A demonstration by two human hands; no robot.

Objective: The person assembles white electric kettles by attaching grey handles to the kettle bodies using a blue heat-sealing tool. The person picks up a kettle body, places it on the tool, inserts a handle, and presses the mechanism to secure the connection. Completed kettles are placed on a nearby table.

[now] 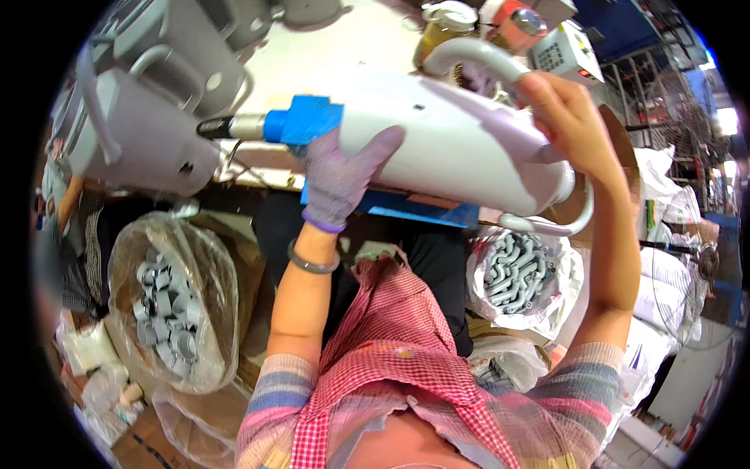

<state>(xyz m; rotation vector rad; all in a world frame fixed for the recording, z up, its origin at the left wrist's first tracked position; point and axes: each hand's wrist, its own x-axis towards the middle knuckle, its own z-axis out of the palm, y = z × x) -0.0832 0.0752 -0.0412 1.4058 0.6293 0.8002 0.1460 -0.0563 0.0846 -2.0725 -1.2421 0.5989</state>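
A grey plastic can (445, 148) with curved tube handles lies on its side across the table edge in front of me. My right hand (569, 117), bare and slightly blurred, is closed around the upper curved handle (476, 53) at the can's right end. In a purple-grey glove, my left hand (337, 176) presses its thumb on the can's left end; its other fingers are partly hidden by a blue block (308, 121). That block touches the can's left end and is joined to a metal and black rod (234, 127). A small dark hole shows in the can's wall.
Similar grey cans (148, 133) stand at left and far left. Below left, a clear bag (223, 344) holds short grey rings; at right, a white bag (574, 273) holds curved grey tubes. A jar (447, 23) and a white box device (568, 53) sit at the back.
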